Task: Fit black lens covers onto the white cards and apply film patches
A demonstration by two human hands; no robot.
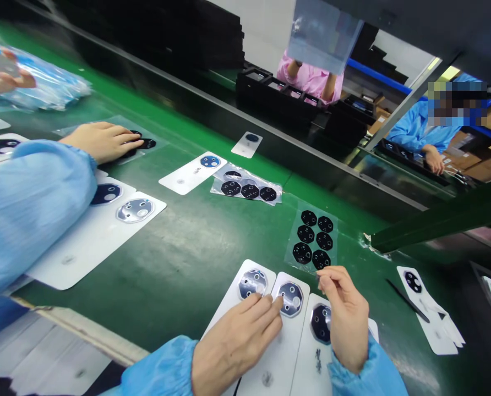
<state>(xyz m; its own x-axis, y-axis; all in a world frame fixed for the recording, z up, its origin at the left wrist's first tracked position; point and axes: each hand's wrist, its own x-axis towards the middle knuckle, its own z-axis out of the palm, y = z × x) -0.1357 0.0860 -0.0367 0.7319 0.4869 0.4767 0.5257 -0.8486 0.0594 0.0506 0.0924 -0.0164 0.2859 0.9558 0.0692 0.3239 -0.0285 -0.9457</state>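
Several white phone back panels lie side by side in front of me, each with an octagonal camera area. My left hand (245, 335) rests flat, fingers stretched out, on the left and middle panels (281, 346), its fingertips beside the shiny camera area (290, 300). Over the right panel (305, 363), with its dark camera area (320, 323), my right hand (347, 311) is closed in a pinch. A small dark bit shows at its fingertips, too small to name. Just beyond is a clear sheet (294, 250) of black octagonal stickers (305, 234).
A co-worker's hand (105, 142) touches black stickers at left, near more white panels (76, 258). Another hand (1, 80) is at far left. Further pieces include a sticker strip (249, 191), a loose panel (194, 173) and black tweezers (408, 301). A green beam (439, 220) slants at right.
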